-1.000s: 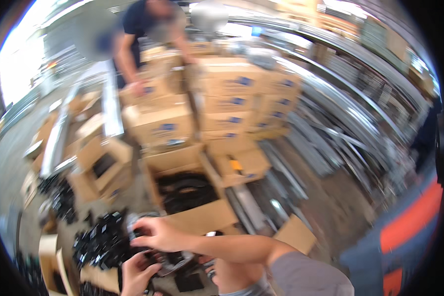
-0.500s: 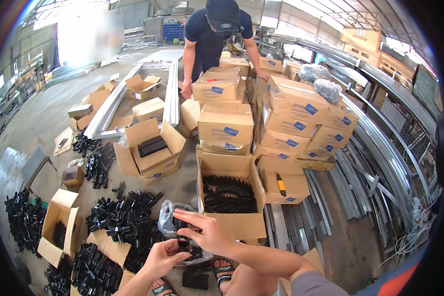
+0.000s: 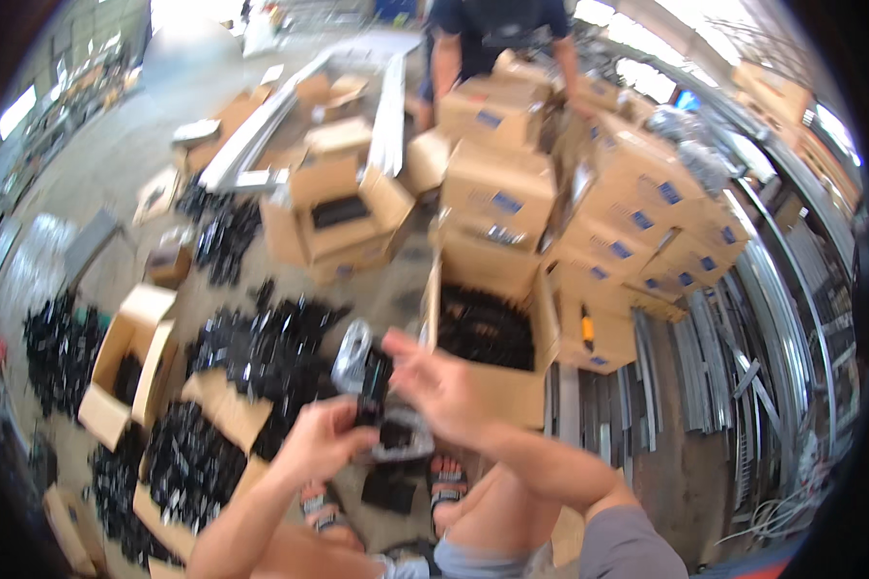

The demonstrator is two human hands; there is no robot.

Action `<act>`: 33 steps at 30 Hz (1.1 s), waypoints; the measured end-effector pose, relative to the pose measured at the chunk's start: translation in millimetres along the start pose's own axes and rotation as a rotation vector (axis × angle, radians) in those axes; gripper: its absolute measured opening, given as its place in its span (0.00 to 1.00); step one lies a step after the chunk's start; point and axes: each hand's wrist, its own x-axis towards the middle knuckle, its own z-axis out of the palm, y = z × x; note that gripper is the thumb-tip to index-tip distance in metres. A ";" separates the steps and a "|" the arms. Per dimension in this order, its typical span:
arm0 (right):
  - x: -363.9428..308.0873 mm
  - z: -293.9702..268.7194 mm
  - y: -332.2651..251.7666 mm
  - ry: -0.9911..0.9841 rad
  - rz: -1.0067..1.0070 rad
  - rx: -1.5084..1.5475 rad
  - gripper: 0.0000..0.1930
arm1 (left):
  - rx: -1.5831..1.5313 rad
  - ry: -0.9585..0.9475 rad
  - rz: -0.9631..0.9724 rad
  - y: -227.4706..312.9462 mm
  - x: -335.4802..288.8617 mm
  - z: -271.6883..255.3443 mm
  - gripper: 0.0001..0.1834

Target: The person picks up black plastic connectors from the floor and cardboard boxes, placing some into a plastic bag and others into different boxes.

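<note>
Black part: A small black part [image 3: 373, 388], upright or nearly so, is held between the worker's two hands, above the floor [image 3: 676, 492] and just over the plastic bag.
Left hand: Thumb and fingers of the left hand [image 3: 326, 436] pinch the part near its lower end.
Right hand: The right hand [image 3: 444, 391] stands close beside the part, fingers extended and spread, gripping nothing visible; blur hides whether the fingertips touch it.
Handling: To this onlooker, the work calls for a steady left pinch low on the part, the right fingers lined up with it and light pressure rather than a squeeze; a slip would likely send it into the bag below.
Plastic bag: A clear plastic bag [image 3: 422, 444] lies beneath the hands, dark pieces inside.
Open carton: Just beyond, an open carton [image 3: 497, 396] holds packed black pieces [image 3: 483, 328].
Black heap: Loose shiny parts form a black heap [image 3: 261, 343] to the worker's left.
Knife: A yellow-and-black knife [image 3: 587, 328] rests on cardboard right of the carton.
Background: Stacked boxes [image 3: 497, 183] rise behind; a co-worker [image 3: 500, 39] in dark clothing leans over them, and metal strips [image 3: 695, 376] line the right.
</note>
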 end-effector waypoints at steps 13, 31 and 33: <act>92.5 49.0 236.5 -0.608 0.537 -1.092 0.14 | 0.630 0.347 -0.106 -40.8 -19.9 -92.8 0.16; 96.6 74.5 438.0 -0.094 0.412 -1.054 0.13 | 0.616 0.205 -0.099 -39.3 0.4 -107.4 0.16; 96.7 82.0 449.5 -0.091 0.381 -1.040 0.13 | 0.618 0.195 -0.103 -37.6 -2.5 -110.0 0.16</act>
